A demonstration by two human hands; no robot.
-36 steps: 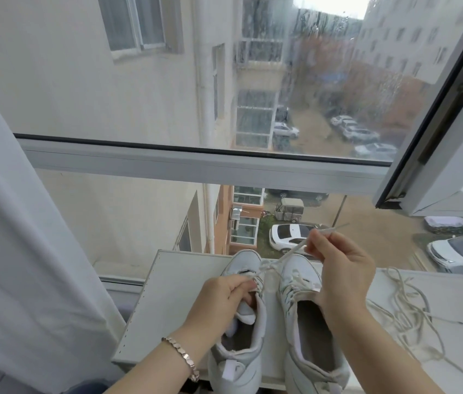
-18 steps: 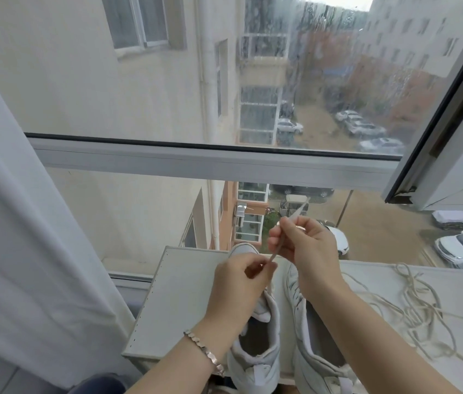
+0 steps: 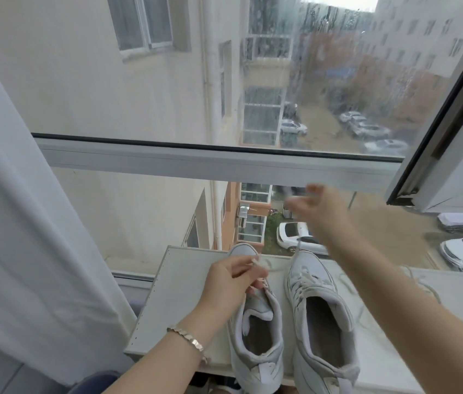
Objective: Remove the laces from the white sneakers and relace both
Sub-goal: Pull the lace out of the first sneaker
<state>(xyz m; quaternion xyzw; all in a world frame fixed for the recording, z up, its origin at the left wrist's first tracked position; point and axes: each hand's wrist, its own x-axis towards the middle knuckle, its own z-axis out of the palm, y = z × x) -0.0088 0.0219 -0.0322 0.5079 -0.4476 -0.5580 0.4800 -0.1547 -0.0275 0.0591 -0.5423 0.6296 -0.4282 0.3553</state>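
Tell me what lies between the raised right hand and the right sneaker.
A thin white lace runs from the right hand down to the right sneaker toe; head view.

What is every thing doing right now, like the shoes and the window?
Left hand, pinching the lace at a sneaker's eyelets.
Right hand, raised, blurred, holding the lace taut.
Lace, stretched upward.
Near sneaker, upright.
Other sneaker, upright on the ledge.
Spare lace, lying loose.
Window sash, swung open.
Curtain, drawn aside.
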